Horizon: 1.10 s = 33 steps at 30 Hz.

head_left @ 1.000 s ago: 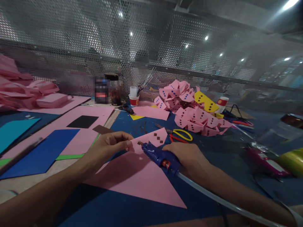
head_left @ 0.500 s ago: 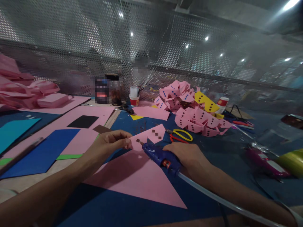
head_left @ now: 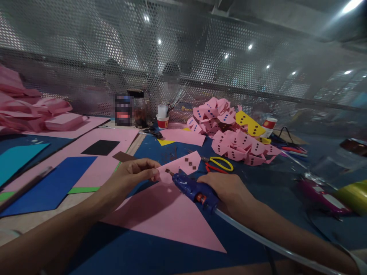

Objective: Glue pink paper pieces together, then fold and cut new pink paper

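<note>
From the head camera, I see my left hand reaching in from the lower left with its fingers curled close together, the thumb and fingertips pinching the left edge of a small folded pink paper piece. That piece carries little brown squares on its upper flap and lies on the blue table, just past the tip of a large pink paper triangle spread out flat below my hands.

My right hand comes in from the lower right and is wrapped around the rear of a blue glue gun, fingers closed over the grip. The gun lies low and nearly flat, its nozzle pointing left and touching the small pink piece right beside my left fingertips. A clear glue stick trails out of the back of the gun along my right forearm.

Just beyond my right hand lie yellow-handled scissors. Farther back to the right sits a pile of folded pink and yellow pieces marked with the same rows of dots. On the left lie flat sheets: a dark blue sheet, pink sheets with a black rectangle on them. A perforated metal screen closes the back of the table, with a dark jar and a red-and-white paper cup standing before it.
</note>
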{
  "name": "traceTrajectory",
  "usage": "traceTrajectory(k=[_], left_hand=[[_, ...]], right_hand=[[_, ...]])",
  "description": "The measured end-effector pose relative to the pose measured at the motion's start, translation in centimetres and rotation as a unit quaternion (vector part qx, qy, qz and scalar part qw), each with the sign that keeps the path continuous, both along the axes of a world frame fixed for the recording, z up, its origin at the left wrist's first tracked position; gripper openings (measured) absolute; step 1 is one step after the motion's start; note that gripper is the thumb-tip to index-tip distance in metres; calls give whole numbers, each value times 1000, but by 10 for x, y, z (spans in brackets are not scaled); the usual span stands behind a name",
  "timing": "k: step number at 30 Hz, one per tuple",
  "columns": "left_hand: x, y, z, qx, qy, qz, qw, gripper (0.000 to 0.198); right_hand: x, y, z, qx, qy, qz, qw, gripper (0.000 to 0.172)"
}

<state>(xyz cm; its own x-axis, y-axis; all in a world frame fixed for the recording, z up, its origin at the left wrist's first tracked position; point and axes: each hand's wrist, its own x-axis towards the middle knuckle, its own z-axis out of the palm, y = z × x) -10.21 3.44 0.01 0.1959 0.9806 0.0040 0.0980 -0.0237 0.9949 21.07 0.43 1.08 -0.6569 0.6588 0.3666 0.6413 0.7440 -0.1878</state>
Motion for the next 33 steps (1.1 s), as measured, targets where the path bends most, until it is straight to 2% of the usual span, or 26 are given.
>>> traceTrajectory(k=[7,12,15,21,28,31,33], left_hand=[[1,-1,2,6,13,4,1000,17],[2,0,5,24,24,15,999,17],[2,1,7,39,41,18,998,18],[-2,3,5,65,64,32,995,20],[-7,5,4,61,82,62,993,22],[-6,5,4,55,77,55,994,22],[-5,4,3,56,74,49,994,23]], right_hand=[[0,-2,2,-15,4,4,1000,17],[1,0,1,-14,39,32,999,25],[0,1,3,-42,50,20,998,24],[-2,-3,19,-158,130,18,979,18],[-1,-1,5,-211,216,-30,953,10],[-2,-2,6,-221,208,-23,953,7],[-4,-2,9,-218,181,-11,959,13]])
